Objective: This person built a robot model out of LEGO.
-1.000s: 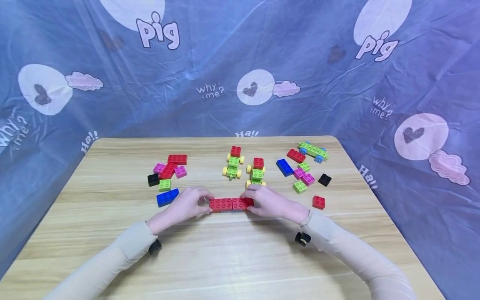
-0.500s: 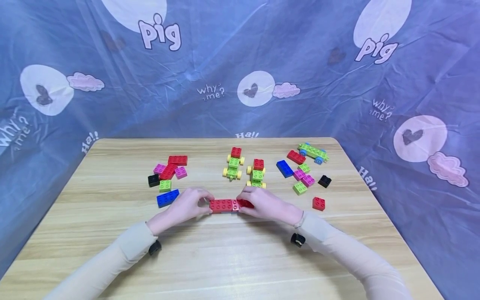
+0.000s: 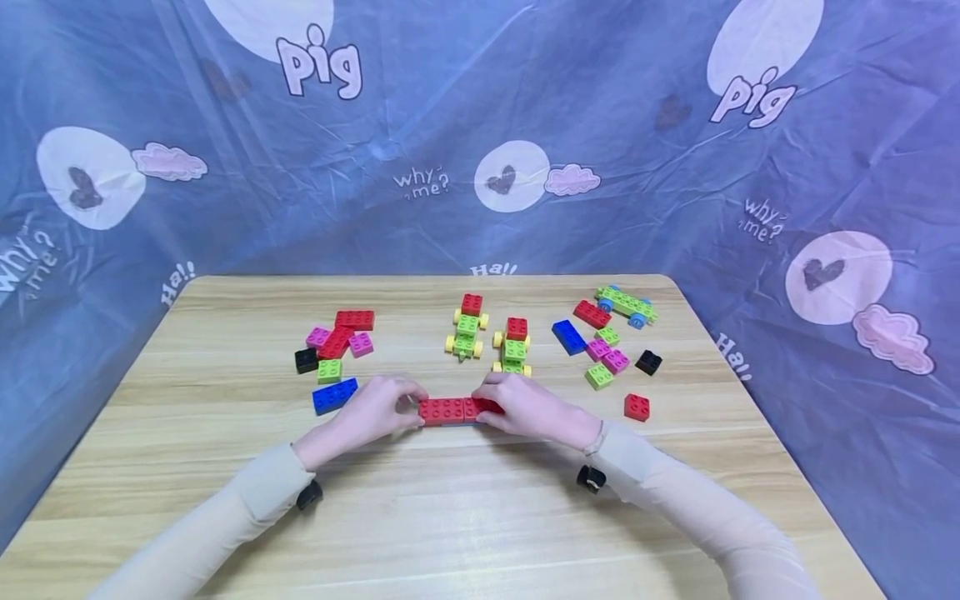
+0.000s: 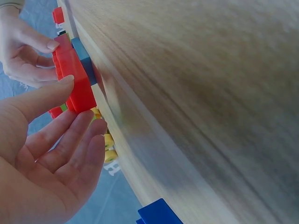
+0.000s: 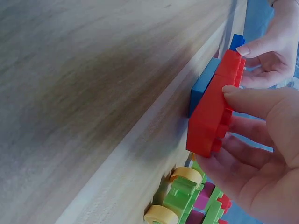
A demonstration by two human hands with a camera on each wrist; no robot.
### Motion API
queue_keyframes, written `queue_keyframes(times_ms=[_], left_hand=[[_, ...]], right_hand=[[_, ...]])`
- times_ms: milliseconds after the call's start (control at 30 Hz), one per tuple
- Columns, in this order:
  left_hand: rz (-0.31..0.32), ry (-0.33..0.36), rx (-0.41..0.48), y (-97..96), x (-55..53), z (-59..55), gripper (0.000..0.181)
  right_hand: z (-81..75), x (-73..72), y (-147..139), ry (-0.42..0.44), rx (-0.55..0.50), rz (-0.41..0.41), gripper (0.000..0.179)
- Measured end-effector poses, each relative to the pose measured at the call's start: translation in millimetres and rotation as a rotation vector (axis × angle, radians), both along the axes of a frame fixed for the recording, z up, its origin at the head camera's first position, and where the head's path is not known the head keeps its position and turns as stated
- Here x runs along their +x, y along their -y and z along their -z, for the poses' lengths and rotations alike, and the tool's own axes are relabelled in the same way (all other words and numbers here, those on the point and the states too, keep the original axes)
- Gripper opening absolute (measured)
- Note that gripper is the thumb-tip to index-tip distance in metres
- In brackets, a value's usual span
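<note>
Two red building bricks lie end to end in front of me, bridged from beneath by a blue brick (image 4: pixel 84 60). My left hand (image 3: pixel 381 406) pinches the outer end of the left red brick (image 3: pixel 441 410), thumb on its near side and fingers behind. My right hand (image 3: pixel 534 408) grips the right red brick (image 5: pixel 205 112) in the same way and covers much of it in the head view. From the right wrist view, the blue brick sits under the seam, while the outer ends of both red bricks overhang it.
Beyond the hands stand two green cars with yellow wheels (image 3: pixel 465 333). Loose bricks lie at left, including a blue brick (image 3: pixel 334 396) by my left wrist. More lie at right, with a red brick (image 3: pixel 637 407) and a blue-wheeled green base (image 3: pixel 626 306).
My right hand has slid a little left along the right red brick, covering more of its studs. The left hand keeps its hold in place.
</note>
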State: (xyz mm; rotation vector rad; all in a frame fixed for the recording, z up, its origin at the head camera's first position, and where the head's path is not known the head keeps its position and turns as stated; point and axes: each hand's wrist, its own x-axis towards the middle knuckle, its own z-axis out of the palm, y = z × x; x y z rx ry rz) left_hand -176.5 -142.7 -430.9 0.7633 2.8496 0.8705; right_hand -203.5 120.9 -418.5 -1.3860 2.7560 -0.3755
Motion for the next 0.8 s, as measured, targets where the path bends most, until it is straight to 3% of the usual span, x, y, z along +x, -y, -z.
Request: queue_keyframes(times_ms=[433, 800], left_hand=[[-0.001, -0.008, -0.016, -1.0, -1.2, -1.2, 0.031], [0.007, 0.005, -0.015, -1.1, -1.3, -1.2, 0.032]], right_hand=[[-1.4, 2.7, 6.5, -0.075, 0.022, -0.020, 0.020], [-3.7, 0.8, 8.9, -0.022, 0.061, -0.006, 0.025]])
